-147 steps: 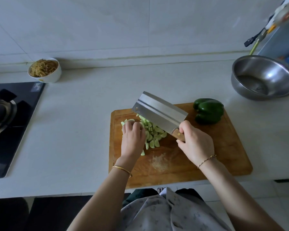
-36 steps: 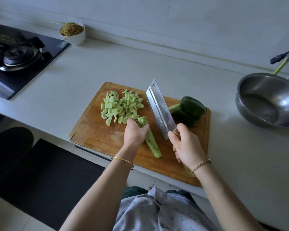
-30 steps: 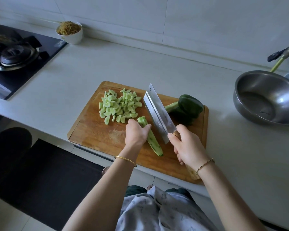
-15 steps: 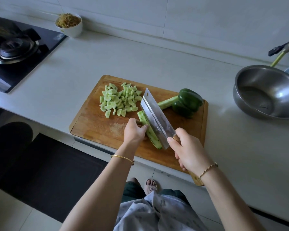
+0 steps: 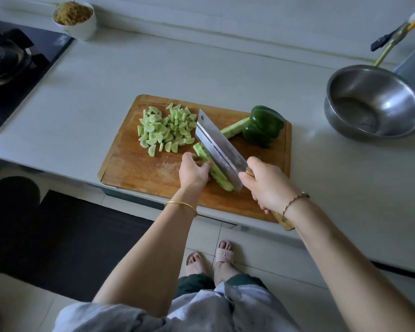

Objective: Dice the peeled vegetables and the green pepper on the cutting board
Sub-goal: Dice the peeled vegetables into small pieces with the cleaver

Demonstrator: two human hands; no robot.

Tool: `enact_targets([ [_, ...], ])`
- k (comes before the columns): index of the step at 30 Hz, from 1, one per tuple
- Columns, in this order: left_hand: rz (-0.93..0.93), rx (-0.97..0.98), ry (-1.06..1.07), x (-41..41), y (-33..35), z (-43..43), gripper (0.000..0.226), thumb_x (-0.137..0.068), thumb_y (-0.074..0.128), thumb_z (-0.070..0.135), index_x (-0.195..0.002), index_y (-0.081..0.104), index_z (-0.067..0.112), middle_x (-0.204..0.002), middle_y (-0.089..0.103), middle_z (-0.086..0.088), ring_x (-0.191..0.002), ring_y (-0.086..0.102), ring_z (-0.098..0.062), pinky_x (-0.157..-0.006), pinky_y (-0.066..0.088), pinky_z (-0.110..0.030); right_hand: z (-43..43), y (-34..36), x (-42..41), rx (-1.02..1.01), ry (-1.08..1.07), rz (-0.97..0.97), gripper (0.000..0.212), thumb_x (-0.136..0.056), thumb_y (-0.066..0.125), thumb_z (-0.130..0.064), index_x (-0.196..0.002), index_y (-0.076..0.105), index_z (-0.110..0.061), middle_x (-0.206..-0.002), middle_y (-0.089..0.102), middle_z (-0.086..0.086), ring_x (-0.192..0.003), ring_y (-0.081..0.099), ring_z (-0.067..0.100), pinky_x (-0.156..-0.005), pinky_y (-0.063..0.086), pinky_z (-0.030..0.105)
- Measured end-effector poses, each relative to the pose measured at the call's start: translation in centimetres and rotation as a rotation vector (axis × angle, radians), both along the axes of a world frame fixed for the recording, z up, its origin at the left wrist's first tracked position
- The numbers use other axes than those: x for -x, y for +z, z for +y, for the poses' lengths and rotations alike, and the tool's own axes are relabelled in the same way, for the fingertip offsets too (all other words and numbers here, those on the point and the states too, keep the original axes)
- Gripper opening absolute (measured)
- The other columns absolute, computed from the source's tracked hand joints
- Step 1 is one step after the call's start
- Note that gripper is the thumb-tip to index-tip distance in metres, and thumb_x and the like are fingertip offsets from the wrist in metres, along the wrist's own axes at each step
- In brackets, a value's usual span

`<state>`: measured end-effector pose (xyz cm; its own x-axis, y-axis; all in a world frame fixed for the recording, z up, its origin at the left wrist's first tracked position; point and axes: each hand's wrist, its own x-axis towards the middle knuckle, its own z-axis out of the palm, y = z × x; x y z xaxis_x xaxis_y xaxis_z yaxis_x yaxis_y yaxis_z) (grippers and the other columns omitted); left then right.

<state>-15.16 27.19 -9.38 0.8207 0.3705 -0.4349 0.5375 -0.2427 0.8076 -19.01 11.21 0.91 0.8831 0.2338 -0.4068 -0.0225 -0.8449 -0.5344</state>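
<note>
A wooden cutting board (image 5: 153, 173) lies on the counter. A heap of diced pale green pieces (image 5: 164, 129) covers its far left part. My left hand (image 5: 193, 170) holds a peeled cucumber (image 5: 212, 167) lengthwise near the board's middle. My right hand (image 5: 267, 185) grips the wooden handle of a cleaver (image 5: 219, 146), whose blade lies along the cucumber's right side. Another peeled cucumber (image 5: 234, 127) and a dark green pepper (image 5: 262, 125) sit at the far right of the board.
A steel bowl (image 5: 373, 103) stands on the counter to the right. A white cup of noodles (image 5: 75, 19) stands by the wall at far left, beside a black gas hob (image 5: 12, 68). The board's near edge overhangs the counter; my feet in slippers (image 5: 210, 258) show below.
The cleaver came down from above the board onto the cucumber my left hand holds. The view tilted down, showing the floor and my feet.
</note>
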Motion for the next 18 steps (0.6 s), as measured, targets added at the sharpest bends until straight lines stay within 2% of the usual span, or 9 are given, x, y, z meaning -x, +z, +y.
enact_targets([
  [6,-0.006,-0.006,0.022,0.07,0.10,-0.25,0.029,-0.087,0.067,0.016,-0.108,0.047,0.009,-0.093,0.058,-0.007,-0.083,0.064,-0.022,-0.078,0.058,-0.044,-0.19,-0.50,-0.10,-0.003,0.026,0.002,0.017,-0.103,0.035,-0.030,-0.092,0.038,-0.018,-0.067,0.047,0.001,-0.047,0.046,0.014,-0.041,0.045,0.026],
  [11,-0.011,-0.008,0.059,0.12,0.12,-0.55,0.027,-0.088,0.066,0.014,-0.107,0.048,0.007,-0.084,0.055,-0.001,-0.071,0.060,-0.014,-0.077,0.058,-0.043,-0.21,-0.55,-0.26,-0.002,0.068,-0.014,0.016,-0.103,0.036,-0.029,-0.096,0.041,-0.016,-0.067,0.047,-0.002,-0.049,0.044,0.011,-0.047,0.044,0.027],
  [15,-0.016,0.038,0.102,0.19,0.39,-0.71,0.024,-0.087,0.067,0.012,-0.102,0.048,0.008,-0.098,0.057,-0.010,-0.082,0.062,-0.020,-0.075,0.058,-0.040,-0.44,-0.29,-0.87,-0.007,0.112,0.000,0.016,-0.103,0.036,-0.029,-0.103,0.043,-0.015,-0.071,0.050,0.000,-0.053,0.049,0.013,-0.053,0.053,0.034],
  [18,-0.021,0.056,0.121,0.33,0.48,-0.73,0.023,-0.087,0.067,0.010,-0.099,0.047,0.008,-0.099,0.057,-0.011,-0.090,0.063,-0.026,-0.074,0.059,-0.039,-0.84,-0.31,-0.92,0.009,0.148,-0.002,0.015,-0.103,0.035,-0.028,-0.102,0.042,-0.015,-0.069,0.049,-0.002,-0.051,0.047,0.011,-0.048,0.049,0.028],
])
